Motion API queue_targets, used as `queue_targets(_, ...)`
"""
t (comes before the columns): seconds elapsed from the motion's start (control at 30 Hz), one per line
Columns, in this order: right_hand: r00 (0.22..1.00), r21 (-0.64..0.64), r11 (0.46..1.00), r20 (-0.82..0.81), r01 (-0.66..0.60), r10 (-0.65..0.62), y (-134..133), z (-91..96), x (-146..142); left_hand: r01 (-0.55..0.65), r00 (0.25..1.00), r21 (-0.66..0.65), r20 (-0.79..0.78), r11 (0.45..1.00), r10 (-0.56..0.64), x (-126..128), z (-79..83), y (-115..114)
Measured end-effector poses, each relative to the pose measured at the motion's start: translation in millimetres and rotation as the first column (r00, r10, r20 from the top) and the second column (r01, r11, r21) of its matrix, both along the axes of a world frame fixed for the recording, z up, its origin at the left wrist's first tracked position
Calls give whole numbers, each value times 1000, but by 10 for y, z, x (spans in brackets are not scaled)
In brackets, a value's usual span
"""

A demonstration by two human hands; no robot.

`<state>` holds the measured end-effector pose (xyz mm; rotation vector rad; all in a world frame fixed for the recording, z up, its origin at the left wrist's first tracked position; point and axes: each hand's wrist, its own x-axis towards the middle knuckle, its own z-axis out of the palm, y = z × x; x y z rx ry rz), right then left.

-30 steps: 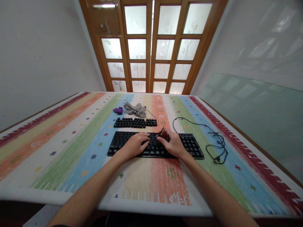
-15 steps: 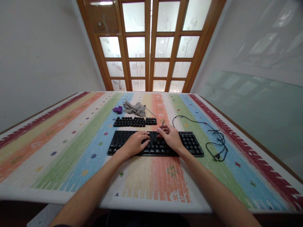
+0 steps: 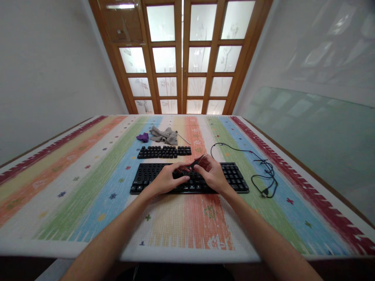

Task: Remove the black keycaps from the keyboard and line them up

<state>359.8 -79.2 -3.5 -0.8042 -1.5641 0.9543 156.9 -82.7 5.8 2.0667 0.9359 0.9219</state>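
Observation:
A black keyboard lies in front of me, with bare key posts across its left and middle parts and caps on the number pad at the right. Over its middle, my right hand pinches a thin metal tool, whose exact kind is too small to make out. At the tool's lower end is a small dark piece that looks like a keycap. My left hand rests close by, thumb and forefinger spread apart, fingertips near that piece. Whether they touch it I cannot tell.
Behind the keyboard, loose black keycaps stand in rows. Farther back lie a grey cloth, a purple cloth and a thin stick. The keyboard's black cable coils at the right on the striped tablecloth.
My right hand has tipped the tool and raised its lower end off the keyboard. My left hand's fingers have opened and moved toward the small dark piece. The view has shifted slightly.

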Motion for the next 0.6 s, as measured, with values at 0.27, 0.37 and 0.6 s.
queue_targets(0.27, 998, -25, 998, -21, -58, 57, -34, 27, -3, 164, 952, -246, 293, 955, -88, -46, -82, 41)
queue_targets(0.37, 998, -40, 998, -39, -51, 49, -30, 21, -1, 137, 957, -228, 283, 964, -69, -51, -88, 44)
queue_targets(0.6, 999, -28, 999, -7, 32, -32, -16, -25, 4, -69, 996, 53, 66, 996, 66, -62, -41, 41)
